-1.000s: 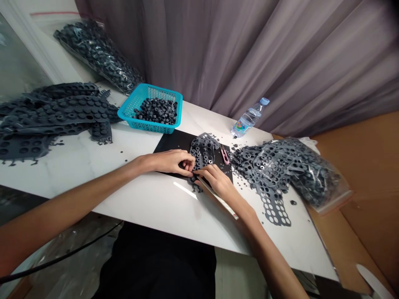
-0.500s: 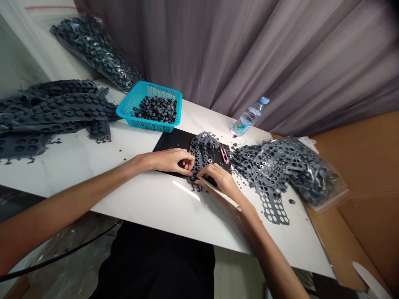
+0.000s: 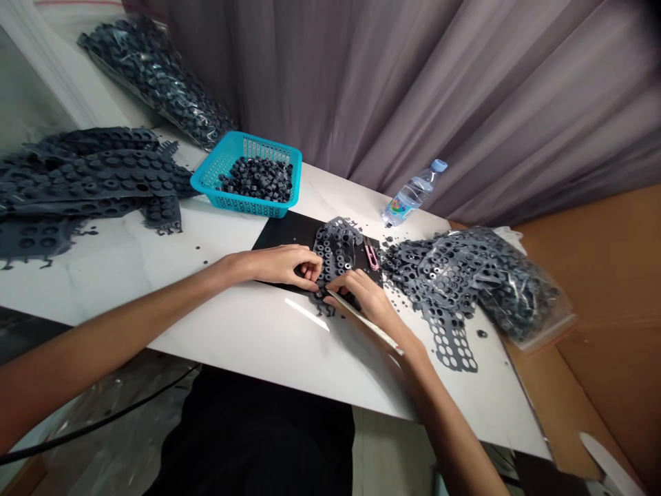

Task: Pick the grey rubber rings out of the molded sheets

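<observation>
A dark grey rubber sheet with rows of round, ring-like pieces lies on a black mat. At its near left edge, my left hand has its fingers curled, with thumb and forefinger pinching the sheet. My right hand is closed at the near right of the sheet, around a long, thin white stick-like tool that slants under the palm. Its working end is hidden between my fingertips. Pink-handled thread snips rest on the mat, right of the sheet.
A blue basket of small black rubber pieces stands behind my left hand. Piled rubber sheets and a filled bag are at left. A water bottle, punched-out sheets and another plastic bag occupy the right.
The white tool under my right hand has tilted slightly, its rear end now a little lower. My left hand keeps its pinch, and the view has shifted very slightly.
</observation>
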Demonstrator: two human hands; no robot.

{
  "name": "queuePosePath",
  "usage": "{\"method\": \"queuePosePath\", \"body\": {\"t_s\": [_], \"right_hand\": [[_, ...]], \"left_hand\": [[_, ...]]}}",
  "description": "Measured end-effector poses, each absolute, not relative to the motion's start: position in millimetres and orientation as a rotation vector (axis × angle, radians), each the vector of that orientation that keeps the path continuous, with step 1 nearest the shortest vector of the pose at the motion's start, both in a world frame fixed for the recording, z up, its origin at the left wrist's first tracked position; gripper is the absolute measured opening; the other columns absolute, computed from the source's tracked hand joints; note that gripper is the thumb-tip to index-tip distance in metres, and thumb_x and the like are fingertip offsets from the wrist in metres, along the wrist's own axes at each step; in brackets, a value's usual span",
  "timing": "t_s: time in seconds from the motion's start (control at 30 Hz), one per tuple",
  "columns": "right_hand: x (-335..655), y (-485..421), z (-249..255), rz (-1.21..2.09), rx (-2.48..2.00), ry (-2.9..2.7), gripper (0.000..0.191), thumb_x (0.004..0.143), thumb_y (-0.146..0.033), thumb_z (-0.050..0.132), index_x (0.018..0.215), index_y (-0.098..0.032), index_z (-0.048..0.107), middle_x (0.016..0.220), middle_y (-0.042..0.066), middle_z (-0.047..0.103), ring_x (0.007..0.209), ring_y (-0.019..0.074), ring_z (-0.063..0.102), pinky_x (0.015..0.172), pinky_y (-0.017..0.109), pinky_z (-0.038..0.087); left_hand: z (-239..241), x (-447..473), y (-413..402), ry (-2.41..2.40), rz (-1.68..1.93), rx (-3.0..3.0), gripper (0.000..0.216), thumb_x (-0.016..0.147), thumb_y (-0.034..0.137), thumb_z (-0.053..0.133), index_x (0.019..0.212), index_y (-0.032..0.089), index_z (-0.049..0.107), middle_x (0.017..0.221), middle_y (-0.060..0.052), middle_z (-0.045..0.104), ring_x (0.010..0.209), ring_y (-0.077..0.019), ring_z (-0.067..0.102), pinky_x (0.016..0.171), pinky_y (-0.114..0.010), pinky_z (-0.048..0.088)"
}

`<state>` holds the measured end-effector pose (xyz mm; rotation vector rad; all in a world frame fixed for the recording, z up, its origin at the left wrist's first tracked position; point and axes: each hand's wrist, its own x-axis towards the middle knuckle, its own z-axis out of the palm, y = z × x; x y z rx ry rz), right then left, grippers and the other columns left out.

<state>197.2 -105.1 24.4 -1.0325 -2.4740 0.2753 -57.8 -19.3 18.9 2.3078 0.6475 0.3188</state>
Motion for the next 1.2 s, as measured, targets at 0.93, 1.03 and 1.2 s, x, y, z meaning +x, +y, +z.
{"method": "queuePosePath", "body": {"t_s": [0.93, 1.03, 1.2], "right_hand": [[195, -103, 17, 0.155, -1.053, -2.521, 0.022, 0.109, -0.042, 0.056, 0.108, -0.023, 0.068, 0.096, 0.008, 0.072, 0.088, 0.0225, 0.067, 0.08, 0.033, 0.054], [196, -105, 21, 0.172, -1.081, -2.503, 0.022, 0.109, -0.042, 0.055, 0.103, -0.023, 0.066, 0.093, 0.007, 0.071, 0.087, 0.0217, 0.067, 0.078, 0.032, 0.053], [196, -102, 18, 0.156, -1.075, -2.508, 0.023, 0.109, -0.042, 0.055, 0.101, -0.023, 0.065, 0.092, 0.006, 0.071, 0.085, 0.0214, 0.067, 0.077, 0.032, 0.052]], "left_hand": [[17, -58, -18, 0.641, 0.324, 2.307, 0.025, 0.092, 0.047, 0.072, 0.092, 0.022, 0.068, 0.093, -0.002, 0.066, 0.091, -0.0197, 0.058, 0.081, -0.031, 0.039], [18, -58, -19, 0.642, 0.328, 2.304, 0.025, 0.091, 0.047, 0.073, 0.09, 0.022, 0.067, 0.093, -0.001, 0.066, 0.09, -0.0192, 0.058, 0.081, -0.031, 0.038], [18, -57, -18, 0.644, 0.323, 2.313, 0.024, 0.091, 0.046, 0.074, 0.09, 0.022, 0.067, 0.09, -0.001, 0.065, 0.089, -0.0187, 0.057, 0.082, -0.031, 0.038]]}}
